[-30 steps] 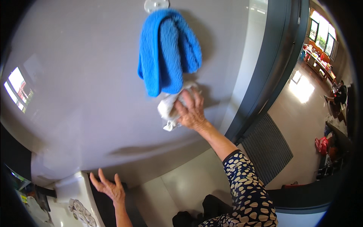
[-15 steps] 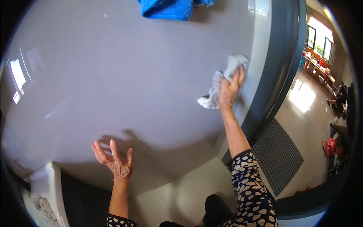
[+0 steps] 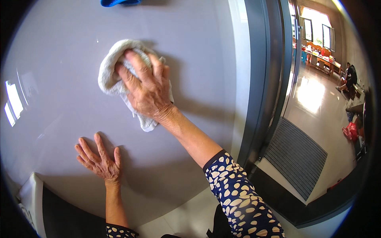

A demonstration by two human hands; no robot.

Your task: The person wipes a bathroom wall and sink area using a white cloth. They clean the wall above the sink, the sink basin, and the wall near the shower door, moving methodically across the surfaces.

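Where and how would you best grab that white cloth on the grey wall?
Probably by the thick, bunched upper part of the white cloth, coming from its lower right, as the right hand does. The rolled edge there bulges off the grey wall and forms a fold to press into; the lower end looks thinner and limp.

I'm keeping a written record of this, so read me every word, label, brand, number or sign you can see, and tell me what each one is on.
None can be read.
Grey wall, white cloth under the right hand, patterned right sleeve, ribbed mat: no lettering visible.
Distant clutter and red item: too small to tell.
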